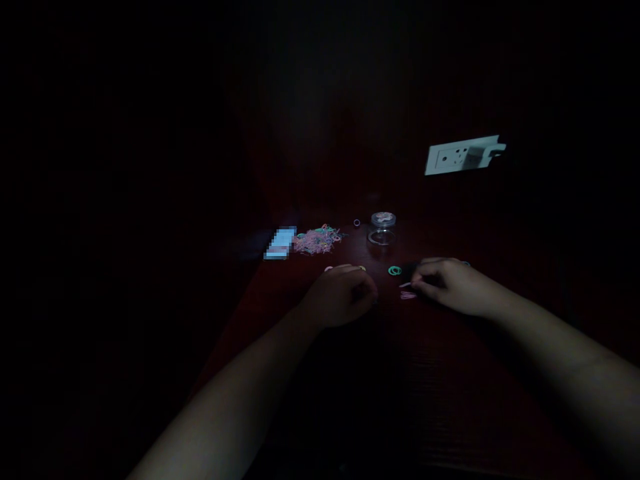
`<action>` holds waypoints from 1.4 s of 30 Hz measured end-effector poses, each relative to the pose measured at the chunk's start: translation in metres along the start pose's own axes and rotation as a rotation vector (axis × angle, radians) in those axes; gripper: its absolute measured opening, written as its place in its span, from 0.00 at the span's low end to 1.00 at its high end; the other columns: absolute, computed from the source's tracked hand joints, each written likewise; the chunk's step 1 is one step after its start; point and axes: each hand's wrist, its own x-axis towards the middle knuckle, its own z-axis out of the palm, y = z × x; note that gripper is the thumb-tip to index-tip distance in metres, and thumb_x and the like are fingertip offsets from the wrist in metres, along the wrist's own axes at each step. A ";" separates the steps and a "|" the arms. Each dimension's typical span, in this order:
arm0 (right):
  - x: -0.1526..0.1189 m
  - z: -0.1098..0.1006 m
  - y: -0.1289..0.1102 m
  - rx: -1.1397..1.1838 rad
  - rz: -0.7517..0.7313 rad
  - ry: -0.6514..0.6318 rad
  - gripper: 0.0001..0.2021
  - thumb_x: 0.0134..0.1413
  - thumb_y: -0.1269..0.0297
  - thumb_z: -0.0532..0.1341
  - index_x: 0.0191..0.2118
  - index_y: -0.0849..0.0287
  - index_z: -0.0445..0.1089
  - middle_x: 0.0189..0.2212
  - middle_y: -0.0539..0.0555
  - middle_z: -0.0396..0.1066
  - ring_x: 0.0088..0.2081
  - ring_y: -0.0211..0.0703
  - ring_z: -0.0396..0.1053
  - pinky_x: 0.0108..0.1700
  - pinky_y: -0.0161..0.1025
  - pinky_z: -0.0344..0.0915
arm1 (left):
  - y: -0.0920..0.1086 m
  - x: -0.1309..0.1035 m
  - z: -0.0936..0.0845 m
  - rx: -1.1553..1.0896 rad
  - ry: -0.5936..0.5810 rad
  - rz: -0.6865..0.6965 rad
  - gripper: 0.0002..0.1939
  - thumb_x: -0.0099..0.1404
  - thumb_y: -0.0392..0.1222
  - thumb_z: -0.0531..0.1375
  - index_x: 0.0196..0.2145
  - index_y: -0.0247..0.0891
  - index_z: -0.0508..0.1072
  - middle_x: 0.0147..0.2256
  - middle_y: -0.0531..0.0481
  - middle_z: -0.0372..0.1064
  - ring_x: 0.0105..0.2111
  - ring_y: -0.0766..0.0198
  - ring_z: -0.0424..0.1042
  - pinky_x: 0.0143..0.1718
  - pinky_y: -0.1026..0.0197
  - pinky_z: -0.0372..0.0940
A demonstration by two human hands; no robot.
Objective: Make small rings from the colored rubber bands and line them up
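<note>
Pink strand (405, 285): 1, right hand (450, 283) pinching | left hand (340, 295): can't tell | jar (382, 237): 1

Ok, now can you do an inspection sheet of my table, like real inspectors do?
Surface: dark red table, mostly in shadow.
Job's things: mixed pile of mostly pink bits; green rings between the hands; pink strips nearer the right one.
Clutter: lit screen left of the pile; clear jar behind the green rings.
Hands: left hand curled, contents hidden; right hand with fingertips at a pale strip, grip unclear.
Cables: nothing seen; too dark to be sure.
Surroundings: white socket panel, darkness around.
</note>
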 end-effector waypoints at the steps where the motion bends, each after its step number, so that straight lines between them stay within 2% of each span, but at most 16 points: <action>1: 0.000 0.000 0.000 0.002 -0.001 0.004 0.10 0.57 0.61 0.57 0.30 0.55 0.73 0.31 0.52 0.74 0.33 0.44 0.71 0.37 0.41 0.64 | 0.000 0.000 0.000 -0.001 0.000 0.004 0.02 0.63 0.39 0.59 0.34 0.41 0.73 0.32 0.54 0.71 0.34 0.64 0.69 0.37 0.59 0.62; 30: 0.000 0.006 0.005 -0.111 -0.004 -0.057 0.08 0.54 0.64 0.58 0.32 0.54 0.76 0.33 0.52 0.77 0.35 0.46 0.73 0.39 0.40 0.66 | -0.002 0.000 -0.002 0.006 -0.022 0.015 0.02 0.63 0.38 0.59 0.34 0.40 0.72 0.32 0.53 0.71 0.34 0.64 0.69 0.36 0.59 0.62; 42: -0.001 0.001 0.005 -0.092 0.001 -0.046 0.08 0.54 0.63 0.59 0.31 0.54 0.76 0.32 0.53 0.77 0.34 0.47 0.73 0.39 0.43 0.67 | -0.001 0.000 -0.002 0.007 -0.017 0.019 0.03 0.63 0.38 0.58 0.34 0.40 0.72 0.32 0.52 0.72 0.34 0.64 0.70 0.37 0.59 0.63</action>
